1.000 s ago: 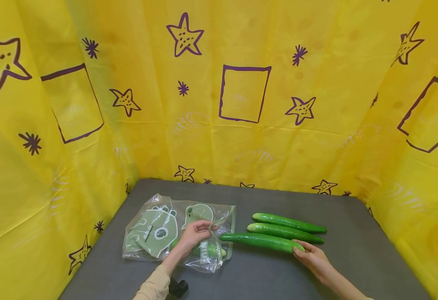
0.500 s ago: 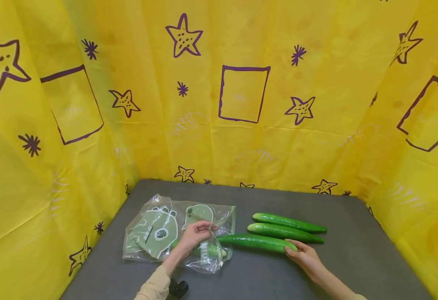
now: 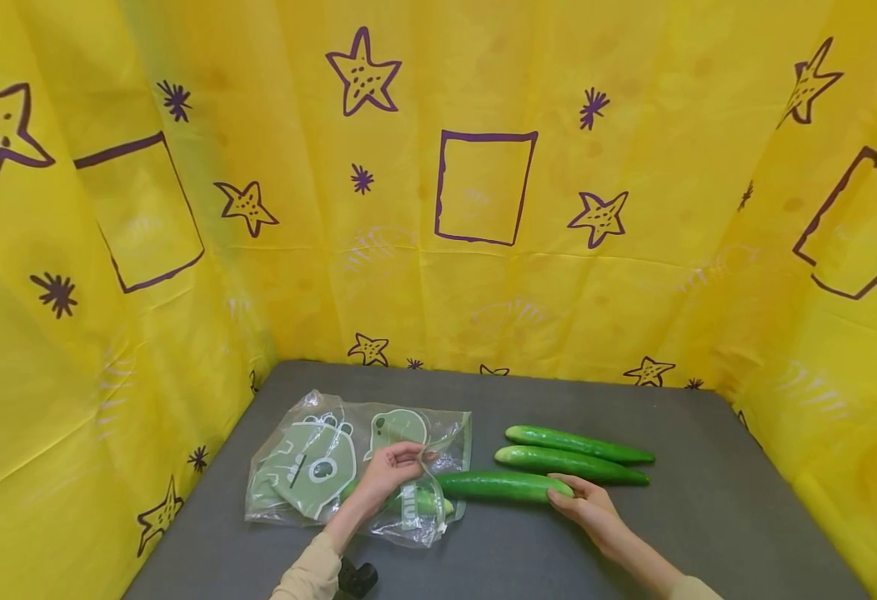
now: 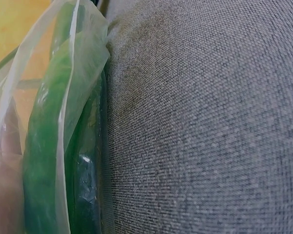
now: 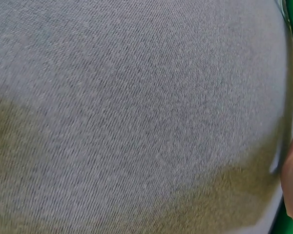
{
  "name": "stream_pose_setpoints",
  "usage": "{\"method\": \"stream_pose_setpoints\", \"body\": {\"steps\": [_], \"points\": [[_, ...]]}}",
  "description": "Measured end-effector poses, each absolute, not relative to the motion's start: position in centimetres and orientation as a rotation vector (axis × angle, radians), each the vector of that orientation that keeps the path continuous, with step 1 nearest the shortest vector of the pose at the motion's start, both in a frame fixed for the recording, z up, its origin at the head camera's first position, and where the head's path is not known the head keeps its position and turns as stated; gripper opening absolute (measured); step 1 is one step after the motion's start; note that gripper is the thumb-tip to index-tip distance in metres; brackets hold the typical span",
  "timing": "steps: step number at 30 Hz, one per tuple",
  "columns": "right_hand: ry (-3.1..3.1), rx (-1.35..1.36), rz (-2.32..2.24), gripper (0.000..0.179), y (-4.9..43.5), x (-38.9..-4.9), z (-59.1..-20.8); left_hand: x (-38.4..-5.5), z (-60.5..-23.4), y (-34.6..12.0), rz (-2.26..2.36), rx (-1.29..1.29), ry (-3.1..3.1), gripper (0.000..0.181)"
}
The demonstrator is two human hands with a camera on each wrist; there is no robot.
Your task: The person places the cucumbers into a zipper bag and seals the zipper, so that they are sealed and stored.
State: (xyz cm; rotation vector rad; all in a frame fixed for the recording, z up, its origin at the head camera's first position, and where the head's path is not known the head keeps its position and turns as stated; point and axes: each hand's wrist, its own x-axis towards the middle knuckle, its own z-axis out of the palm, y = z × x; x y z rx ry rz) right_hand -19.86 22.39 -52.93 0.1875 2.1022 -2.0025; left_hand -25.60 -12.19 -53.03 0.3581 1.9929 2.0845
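A clear zip bag [image 3: 363,417] printed with green cartoon figures lies on the left of the table, its mouth facing right. My left hand [image 3: 389,475] pinches the upper edge of that mouth and lifts it. Inside the bag, partly behind the left hand, lies one cucumber [image 3: 429,502]. My right hand [image 3: 587,504] grips the right end of another cucumber [image 3: 502,486], whose left end is inside the bag's mouth. Behind it two more cucumbers, a far one [image 3: 577,444] and a nearer one [image 3: 569,465], lie side by side. In the left wrist view, green cucumber [image 4: 44,146] shows through the plastic.
The grey cloth-covered table [image 3: 528,558] carries everything. A small black object [image 3: 359,577] is near the left forearm at the front. Yellow curtains [image 3: 483,308] with starfish drawings enclose the table at the back and sides.
My right hand has moved left, sliding the held cucumber further into the bag's mouth. The left hand, the bag and the two cucumbers behind have stayed in place.
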Motion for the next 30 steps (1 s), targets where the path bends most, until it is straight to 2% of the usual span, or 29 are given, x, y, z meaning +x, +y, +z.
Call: {"method": "stream_pose_setpoints", "body": {"steps": [30], "points": [[2.155,-0.122,-1.914,0.052,18.0,-20.6,-53.8,-25.8,-53.2,-12.1,2.068,0.349,2.041,0.042]]}}
